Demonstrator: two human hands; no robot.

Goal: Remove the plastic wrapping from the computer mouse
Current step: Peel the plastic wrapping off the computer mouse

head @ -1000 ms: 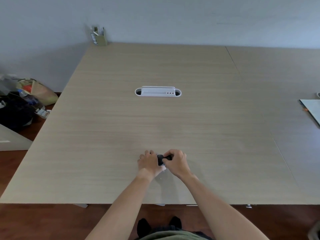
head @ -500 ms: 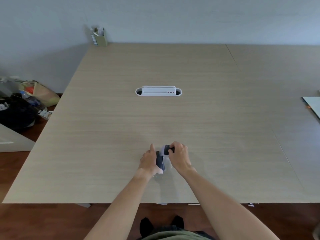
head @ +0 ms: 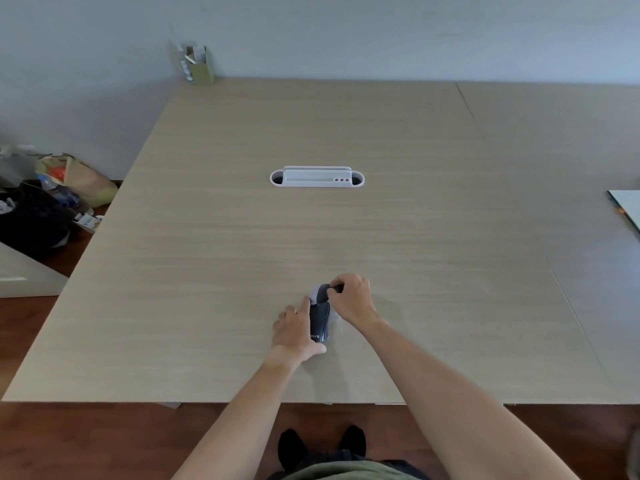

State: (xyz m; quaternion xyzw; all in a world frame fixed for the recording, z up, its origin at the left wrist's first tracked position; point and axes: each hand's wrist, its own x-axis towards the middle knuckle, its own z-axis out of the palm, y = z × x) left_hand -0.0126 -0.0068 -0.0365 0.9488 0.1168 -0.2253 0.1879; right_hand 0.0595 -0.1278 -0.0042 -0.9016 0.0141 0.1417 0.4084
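A dark computer mouse (head: 320, 318) with white lettering stands on end near the front middle of the wooden table (head: 242, 237). Clear plastic wrapping (head: 315, 294) clings around it, bunched pale at the top and trailing at the lower right side. My left hand (head: 294, 336) grips the mouse from the left, thumb under its lower end. My right hand (head: 351, 297) pinches the top of the mouse and wrapping between thumb and fingers. Part of the mouse is hidden by both hands.
A white cable-port insert (head: 317, 177) sits in the table's middle. A small olive box with papers (head: 198, 65) stands at the far left corner. A flat pale board (head: 627, 211) lies at the right edge. Bags and clutter (head: 52, 195) lie on the floor to the left.
The mouse has been turned from lying between my hands to standing on end. My right hand has risen to its top, and the pale wrapping now shows there.
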